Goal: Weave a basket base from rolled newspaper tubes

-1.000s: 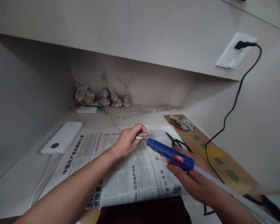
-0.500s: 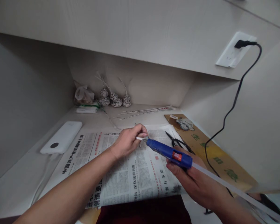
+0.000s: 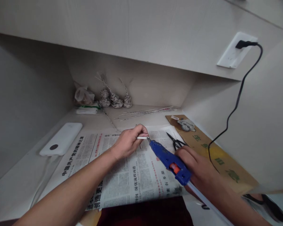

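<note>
While a thin paper stick (image 3: 141, 137) is pinched by the left hand (image 3: 128, 142) at frame centre, the blue glue gun (image 3: 169, 161) is gripped by the right hand (image 3: 198, 171); stick judged light, easily crushed, best held near its end.

left hand (image 3: 128, 142) pinched shut; right hand (image 3: 194, 166) clenched, gripping

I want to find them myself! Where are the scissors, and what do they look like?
Start at the newspaper spread on the desk. Follow its far right edge, just past the blue glue gun in the right hand. The scissors lie there: small, thin and all black.
</note>
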### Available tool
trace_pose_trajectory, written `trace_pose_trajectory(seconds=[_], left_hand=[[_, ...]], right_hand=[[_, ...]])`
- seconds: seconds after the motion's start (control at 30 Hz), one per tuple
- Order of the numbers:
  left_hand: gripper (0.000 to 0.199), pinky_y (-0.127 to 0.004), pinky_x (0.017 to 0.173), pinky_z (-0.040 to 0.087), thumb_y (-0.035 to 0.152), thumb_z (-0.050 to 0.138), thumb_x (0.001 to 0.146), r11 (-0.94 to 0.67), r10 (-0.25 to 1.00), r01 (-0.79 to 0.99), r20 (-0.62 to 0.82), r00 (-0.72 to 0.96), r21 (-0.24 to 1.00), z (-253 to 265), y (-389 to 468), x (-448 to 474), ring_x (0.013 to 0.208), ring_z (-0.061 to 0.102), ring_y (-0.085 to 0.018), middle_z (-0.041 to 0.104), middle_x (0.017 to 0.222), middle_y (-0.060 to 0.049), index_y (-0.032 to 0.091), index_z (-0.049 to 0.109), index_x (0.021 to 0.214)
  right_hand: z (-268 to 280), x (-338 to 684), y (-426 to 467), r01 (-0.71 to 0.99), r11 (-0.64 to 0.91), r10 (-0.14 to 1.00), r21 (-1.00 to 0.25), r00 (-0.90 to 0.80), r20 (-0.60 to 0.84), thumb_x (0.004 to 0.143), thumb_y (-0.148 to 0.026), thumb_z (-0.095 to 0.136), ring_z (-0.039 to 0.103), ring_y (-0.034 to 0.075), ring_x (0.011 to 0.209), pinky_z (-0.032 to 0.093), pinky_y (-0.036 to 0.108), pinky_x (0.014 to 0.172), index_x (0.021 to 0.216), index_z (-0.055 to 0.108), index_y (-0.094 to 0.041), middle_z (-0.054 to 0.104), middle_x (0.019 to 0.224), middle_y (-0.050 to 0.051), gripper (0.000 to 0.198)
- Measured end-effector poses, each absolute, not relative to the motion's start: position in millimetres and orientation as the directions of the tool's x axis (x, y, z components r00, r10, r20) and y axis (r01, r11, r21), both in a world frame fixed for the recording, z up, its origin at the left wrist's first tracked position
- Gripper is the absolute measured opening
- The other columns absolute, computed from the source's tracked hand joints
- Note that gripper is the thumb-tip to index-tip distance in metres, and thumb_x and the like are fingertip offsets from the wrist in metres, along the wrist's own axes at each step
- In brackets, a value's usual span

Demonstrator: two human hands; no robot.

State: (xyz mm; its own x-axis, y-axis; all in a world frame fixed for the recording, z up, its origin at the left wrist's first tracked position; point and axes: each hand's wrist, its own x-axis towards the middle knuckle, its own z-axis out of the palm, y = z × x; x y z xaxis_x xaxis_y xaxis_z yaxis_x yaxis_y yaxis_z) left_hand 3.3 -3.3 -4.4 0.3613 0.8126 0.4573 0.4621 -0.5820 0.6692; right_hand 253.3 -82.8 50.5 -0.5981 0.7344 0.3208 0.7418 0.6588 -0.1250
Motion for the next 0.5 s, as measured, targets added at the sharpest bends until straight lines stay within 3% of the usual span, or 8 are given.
trace_pose_trajectory(seconds=[0.13,0.5], left_hand=[[0.014,-0.024,0.063,0.037,0.033,0.044,0.096,-0.583,0.811,0.454,0.46,0.36,0.674,-5.4,-2.7,3.4,0.064,0.051,-0.011,0.06,0.074,0.002,0.022,0.053,0.095],[0.015,-0.026,0.066,0.039,0.034,0.043,0.096,-0.595,0.803,0.433,0.473,0.364,0.677,-4.2,-3.6,3.4,0.067,0.054,-0.012,0.061,0.077,0.001,0.022,0.051,0.095]], right_hand=[[51.3,259.5,-82.8,0.726,0.677,0.714,-0.12,-0.608,0.348,0.089,-0.025,0.05,0.057,0.016,0.069,0.042,0.026,0.056,0.098,0.048,-0.022,0.057,0.088,0.004,0.009],[46.1,250.5,-85.8,0.712,0.653,0.756,-0.259,-0.59,0.285,0.084,-0.019,0.056,0.058,0.016,0.07,0.043,0.027,0.059,0.093,0.051,-0.022,0.059,0.085,0.003,0.011]])
